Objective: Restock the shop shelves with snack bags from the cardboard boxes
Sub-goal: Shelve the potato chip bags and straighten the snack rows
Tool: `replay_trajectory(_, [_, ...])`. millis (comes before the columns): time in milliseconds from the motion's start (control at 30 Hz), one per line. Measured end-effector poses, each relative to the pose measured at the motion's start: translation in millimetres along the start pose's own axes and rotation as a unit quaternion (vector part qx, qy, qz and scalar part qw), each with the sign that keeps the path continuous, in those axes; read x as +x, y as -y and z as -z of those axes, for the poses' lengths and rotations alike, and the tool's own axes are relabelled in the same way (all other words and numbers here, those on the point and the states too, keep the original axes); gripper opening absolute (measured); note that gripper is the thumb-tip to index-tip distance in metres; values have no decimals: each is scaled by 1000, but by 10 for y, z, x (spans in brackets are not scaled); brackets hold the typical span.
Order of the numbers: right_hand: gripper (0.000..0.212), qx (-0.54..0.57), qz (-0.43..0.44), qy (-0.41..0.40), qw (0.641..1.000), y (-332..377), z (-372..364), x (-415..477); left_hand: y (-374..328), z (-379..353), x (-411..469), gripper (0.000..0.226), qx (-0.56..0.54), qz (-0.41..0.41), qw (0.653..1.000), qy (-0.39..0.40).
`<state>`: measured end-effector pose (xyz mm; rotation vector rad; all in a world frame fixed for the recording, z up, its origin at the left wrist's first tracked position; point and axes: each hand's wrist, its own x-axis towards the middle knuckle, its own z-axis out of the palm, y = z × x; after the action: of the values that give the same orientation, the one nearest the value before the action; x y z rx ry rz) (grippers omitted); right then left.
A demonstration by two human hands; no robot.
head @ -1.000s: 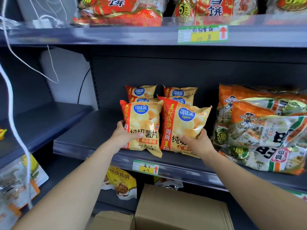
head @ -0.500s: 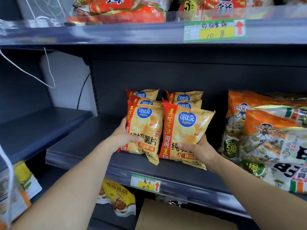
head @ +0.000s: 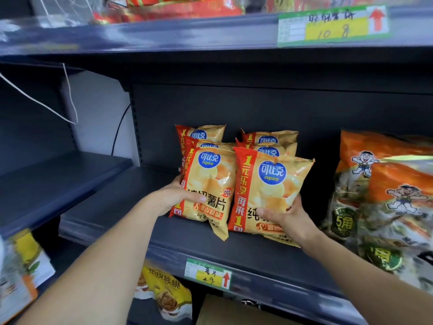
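Observation:
Two yellow-and-red chip bags stand at the front of the dark middle shelf (head: 257, 252). My left hand (head: 178, 198) grips the left chip bag (head: 210, 184) by its left edge, thumb across the front. My right hand (head: 287, 218) grips the right chip bag (head: 271, 188) at its lower right corner. Behind them stand two rows of the same chip bags (head: 269, 139), upright against the shelf's back panel. A cardboard box (head: 225, 313) shows at the bottom edge, below the shelf.
Large orange-and-green snack bags (head: 384, 195) fill the shelf to the right. Red bags (head: 182, 8) lie on the upper shelf. A yellow walnut bag (head: 164, 292) sits on the lower shelf. White cords (head: 68, 97) hang at the left. The shelf left of the chips is bare.
Both hands have pushed the two front chip bags further back on the shelf, closer against the rows behind. The view has moved closer and tilted up a little.

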<state>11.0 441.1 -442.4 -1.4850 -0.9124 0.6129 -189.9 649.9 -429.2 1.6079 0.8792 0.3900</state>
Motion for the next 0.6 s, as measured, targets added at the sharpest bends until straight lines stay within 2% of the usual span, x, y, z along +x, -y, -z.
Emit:
replay_trajectory(67, [82, -3, -1, 3, 1000, -21, 0, -10, -15, -11, -8, 112, 2, 1, 1000, 23])
replay_trajectory(167, [85, -7, -2, 7, 1000, -56, 5, -18, -29, -49, 17, 103, 0, 0, 999, 41])
replay_trajectory(267, [91, -19, 1, 10, 1000, -56, 4, -22, -25, -78, 72, 107, -24, -4, 999, 34])
replay_trajectory(367, [83, -28, 3, 9, 1000, -18, -8, -49, -3, -75, 95, 122, -27, -5, 999, 17])
replay_trajectory(500, [76, -29, 12, 9, 999, 22, -27, -99, 3, -70, 59, 95, -9, -11, 999, 49])
replay_trajectory(600, [74, -24, 15, 7, 1000, 26, -32, -109, -11, -75, 83, 108, -39, -17, 999, 28])
